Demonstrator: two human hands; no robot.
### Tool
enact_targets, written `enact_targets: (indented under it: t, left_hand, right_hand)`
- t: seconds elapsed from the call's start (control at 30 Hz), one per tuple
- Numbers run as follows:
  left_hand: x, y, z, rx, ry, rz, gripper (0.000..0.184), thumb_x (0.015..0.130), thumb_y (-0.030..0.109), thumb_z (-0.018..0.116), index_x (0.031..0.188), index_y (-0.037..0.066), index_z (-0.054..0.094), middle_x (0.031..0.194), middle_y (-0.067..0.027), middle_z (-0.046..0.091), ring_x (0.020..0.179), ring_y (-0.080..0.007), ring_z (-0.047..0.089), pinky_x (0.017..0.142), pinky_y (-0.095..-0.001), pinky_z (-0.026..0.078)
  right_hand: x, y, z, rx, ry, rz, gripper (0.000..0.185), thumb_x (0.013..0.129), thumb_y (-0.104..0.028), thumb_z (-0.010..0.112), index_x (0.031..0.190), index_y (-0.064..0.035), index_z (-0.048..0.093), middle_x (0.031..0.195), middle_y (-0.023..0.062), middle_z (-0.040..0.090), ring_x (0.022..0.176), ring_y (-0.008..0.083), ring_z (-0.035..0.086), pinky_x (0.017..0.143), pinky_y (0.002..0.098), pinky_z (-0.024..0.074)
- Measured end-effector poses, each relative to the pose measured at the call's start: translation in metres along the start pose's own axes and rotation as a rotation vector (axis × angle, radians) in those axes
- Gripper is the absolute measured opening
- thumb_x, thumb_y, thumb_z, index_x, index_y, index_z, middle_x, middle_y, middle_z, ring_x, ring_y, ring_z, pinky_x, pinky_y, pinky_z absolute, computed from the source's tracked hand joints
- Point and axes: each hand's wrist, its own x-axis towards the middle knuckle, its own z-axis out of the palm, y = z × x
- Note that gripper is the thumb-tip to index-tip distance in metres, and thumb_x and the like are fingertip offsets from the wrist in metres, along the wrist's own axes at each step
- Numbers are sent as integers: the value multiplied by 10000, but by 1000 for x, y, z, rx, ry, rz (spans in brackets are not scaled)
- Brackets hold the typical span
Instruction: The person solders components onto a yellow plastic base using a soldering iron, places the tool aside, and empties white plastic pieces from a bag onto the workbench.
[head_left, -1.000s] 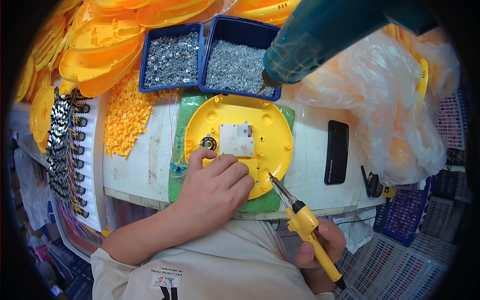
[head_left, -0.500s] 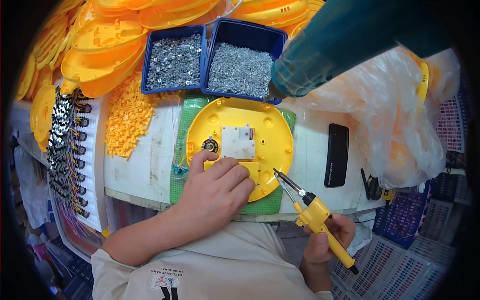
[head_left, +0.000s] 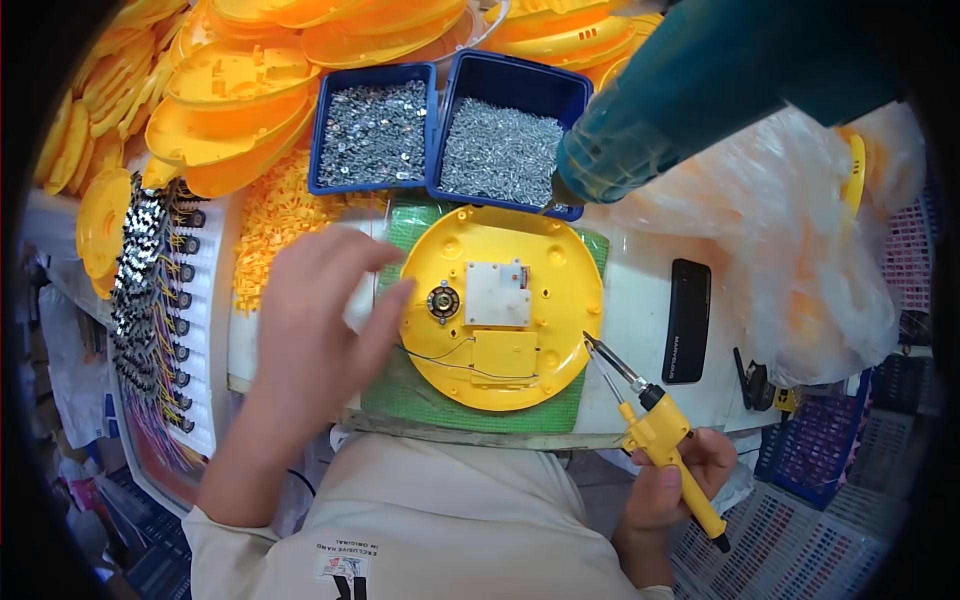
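My right hand point(head_left: 680, 475) grips a yellow soldering iron point(head_left: 668, 428) with a solder-feed tube beside its tip. The iron's tip points at the right edge of a round yellow plastic shell point(head_left: 560, 330). Inside the shell sit a white box-shaped module point(head_left: 498, 294), a small round speaker point(head_left: 443, 301) and a yellow rectangular cover point(head_left: 504, 355) crossed by thin dark wires. My left hand point(head_left: 325, 310), slightly smeared by motion, hovers left of the shell with thumb and forefinger apart and nothing visible between them. The shell lies on a green mat point(head_left: 480, 415).
Two blue bins point(head_left: 440, 130) of small metal parts stand behind the shell. A teal tool point(head_left: 650, 120) hangs at upper right, over the bin's corner. Small yellow pieces point(head_left: 270, 220), a white tray of wired speakers point(head_left: 195, 300), a black phone-like slab point(head_left: 688, 320) and plastic bags point(head_left: 790, 240) lie around.
My left hand has left the shell's lower left area and moved left and up, its fingers now spread. The camera view has shifted, and the iron stays in my right hand.
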Motion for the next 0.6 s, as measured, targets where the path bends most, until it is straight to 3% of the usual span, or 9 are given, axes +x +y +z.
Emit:
enact_targets:
  t: [0.07,0.1,0.2,0.27,0.37,0.4,0.47,0.6]
  left_hand:
    - [7,-12,-4,-105,-19,-268,269,824,92,774,1046,0,654,944,-95,665,783,-198,608,713,-306,482]
    - [9,-17,-7,-176,-119,-389,278,871,90,751,1093,-16,623,923,-74,671,717,-123,579,640,-249,464]
    - [4,-22,5,-446,-223,-525,257,903,66,711,1114,-13,587,903,-38,659,711,-89,567,652,-224,458]
    - [-3,-26,16,-505,-127,-475,205,921,27,681,1074,15,545,919,-35,642,768,-82,590,692,-228,494]
    - [-11,-30,18,-717,37,-426,162,934,-12,651,1024,48,531,957,-58,639,837,-107,627,762,-263,547]
    - [-11,-30,16,-825,91,-442,156,937,-15,645,1025,48,534,957,-61,642,837,-111,631,767,-266,550]
    - [-13,-32,11,-1035,207,-471,145,944,-22,634,1026,49,538,955,-65,649,839,-119,639,775,-272,556]
    - [-14,-40,-2,-1034,280,-444,99,988,25,589,1070,52,541,956,-80,665,846,-128,650,805,-296,565]
  right_hand:
    - [5,4,0,-9,-27,-35,538,938,-355,631,1303,-39,393,880,137,637,665,182,630,662,277,544]
    - [6,7,0,-10,-30,-54,551,945,-356,625,1323,-36,384,868,135,638,667,186,633,664,284,548]
    - [7,16,7,-27,-22,-106,570,972,-357,593,1381,-25,374,865,139,646,678,199,640,671,306,551]
    - [10,18,21,-60,5,-142,561,998,-354,554,1414,-16,390,906,155,657,694,208,643,678,326,541]
    - [15,41,23,-140,-259,-318,520,1049,-329,520,1428,6,399,1016,209,702,835,243,698,749,381,568]
    - [19,36,22,-234,-347,-277,463,1058,-316,530,1370,19,460,1067,229,713,931,293,715,818,422,571]
    - [29,38,38,-306,-341,-383,371,947,-139,677,1262,5,545,1046,222,726,874,348,694,798,408,565]
    - [32,46,63,-345,-238,-440,470,830,-20,766,1246,1,548,1094,207,717,907,369,670,816,424,543]
